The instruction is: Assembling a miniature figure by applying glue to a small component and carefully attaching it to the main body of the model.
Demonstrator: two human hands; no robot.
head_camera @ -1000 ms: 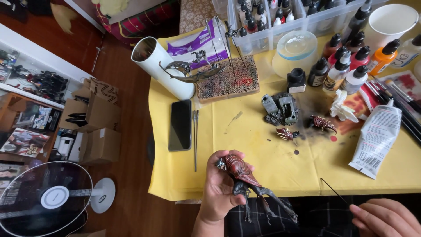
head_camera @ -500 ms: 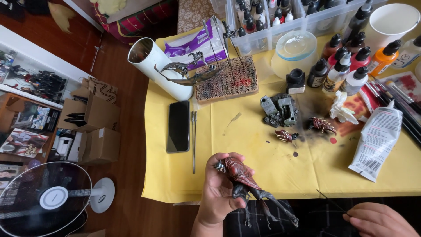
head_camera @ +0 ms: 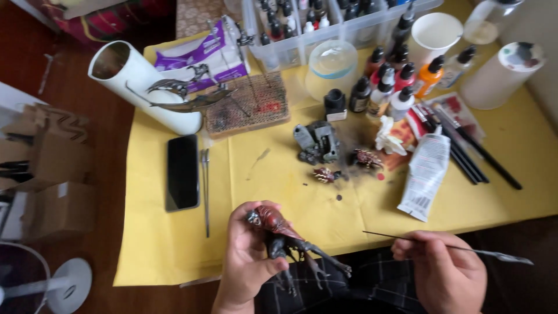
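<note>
My left hand (head_camera: pixel 247 261) grips a dark miniature creature figure (head_camera: pixel 285 235) with a red-brown shell and spindly legs, held just in front of the table's near edge over my lap. My right hand (head_camera: pixel 444 273) pinches a thin paintbrush (head_camera: pixel 447 249) that lies nearly level, its fine end pointing left toward the figure and its other end out to the right. The brush tip stops short of the figure's legs. Two small painted pieces (head_camera: pixel 325 174) and a grey model part (head_camera: pixel 317 142) sit on the yellow table cover (head_camera: pixel 261 192) beyond the figure.
A black phone (head_camera: pixel 182 172) and a thin metal tool (head_camera: pixel 206 189) lie at the left. A white tube (head_camera: pixel 139 84), cork block (head_camera: pixel 247 104), paint bottles (head_camera: pixel 395 81), white cup (head_camera: pixel 436 35), paint tube (head_camera: pixel 424 177) and dark brushes (head_camera: pixel 465 151) crowd the back and right. Cardboard boxes (head_camera: pixel 52 174) stand on the floor.
The view has swung right and closer. My right hand has risen into fuller view with the brush, and the figure in my left hand sits a little higher.
</note>
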